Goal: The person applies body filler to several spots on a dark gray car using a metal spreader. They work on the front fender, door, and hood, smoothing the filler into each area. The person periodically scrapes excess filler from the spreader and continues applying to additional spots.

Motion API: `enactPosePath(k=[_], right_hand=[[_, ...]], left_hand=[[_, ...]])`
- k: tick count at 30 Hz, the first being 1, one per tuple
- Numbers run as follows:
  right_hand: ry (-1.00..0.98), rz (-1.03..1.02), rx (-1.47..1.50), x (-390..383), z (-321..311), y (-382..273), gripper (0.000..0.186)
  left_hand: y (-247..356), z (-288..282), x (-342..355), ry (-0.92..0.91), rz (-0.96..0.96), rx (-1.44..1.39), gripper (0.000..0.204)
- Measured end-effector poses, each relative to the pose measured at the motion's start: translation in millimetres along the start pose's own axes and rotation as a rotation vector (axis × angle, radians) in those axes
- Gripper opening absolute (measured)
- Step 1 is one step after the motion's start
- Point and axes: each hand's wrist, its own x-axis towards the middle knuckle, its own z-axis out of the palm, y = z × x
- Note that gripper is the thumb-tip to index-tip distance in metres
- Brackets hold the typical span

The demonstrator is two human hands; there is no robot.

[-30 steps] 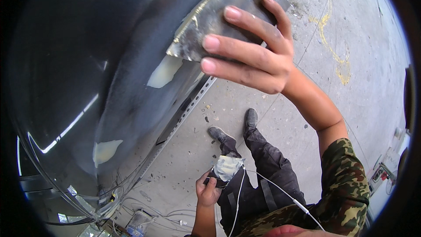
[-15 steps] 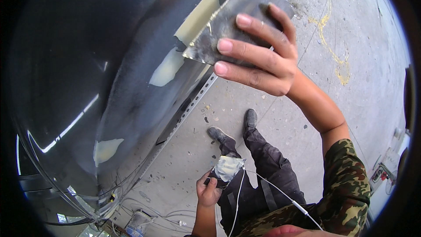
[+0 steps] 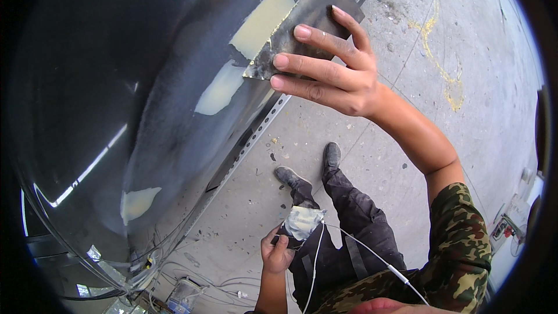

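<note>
In the upper middle of the frame, the right hand (image 3: 343, 75) grips a flat dark scraper (image 3: 311, 9), its four fingers spread over the upper face and the thumb out of sight underneath. The scraper lies tilted, its long edge, dotted with pale paste, toward the dark car panel (image 3: 186, 70) that fills the left side; whether that edge touches the panel I cannot tell. Just beside the edge, on a dull grey area of the panel, is a broad cream patch (image 3: 264, 17), with a smaller patch (image 3: 221, 88) just below it and a third patch (image 3: 139, 204) well apart at the lower left. In the lower middle of the frame, the left hand (image 3: 276, 254) has its fingers closed on a small dark board (image 3: 294, 242) topped with a smeared heap of pale paste (image 3: 303, 221). A metal strip (image 3: 256, 136) with a row of holes runs slantwise along the panel's lower edge. Below the right hand are dark trousers (image 3: 363, 221) and two grey shoes on the concrete floor (image 3: 395, 151), which bears a yellow stain (image 3: 430, 40) at the upper right. A camouflage sleeve (image 3: 462, 227) covers the right upper arm, a white cord (image 3: 372, 253) crosses the trousers, and tangled cables (image 3: 224, 283) lie at the lower left beside a tub (image 3: 185, 293).
</note>
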Motion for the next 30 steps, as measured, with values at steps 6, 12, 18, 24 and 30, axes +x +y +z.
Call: enactPosePath(k=[6, 12, 18, 24, 30], right_hand=[[-0.067, 0.002, 0.007, -7.4, -4.5, -0.4, 0.034], [0.039, -0.051, -0.010, 9.7, -25.3, 5.5, 0.031], [0.074, -0.054, -0.034, 18.8, -12.1, 15.3, 0.035], [0.062, -0.011, -0.044, 0.0, 15.8, 15.1, 0.036], [0.007, 0.003, -0.032, -6.6, -3.4, 7.8, 0.035]], left_hand=[[-1.3, -0.2, 0.1, 0.017, -0.020, -0.007, 0.047], [-0.1, 4.2, -3.7, 0.016, -0.010, -0.007, 0.046], [-0.2, 6.4, -4.8, -0.004, -0.014, -0.058, 0.045], [-2.4, 3.5, -2.6, 0.011, -0.020, 0.000, 0.046], [-2.2, 2.4, -4.6, -0.011, -0.020, -0.022, 0.047]])
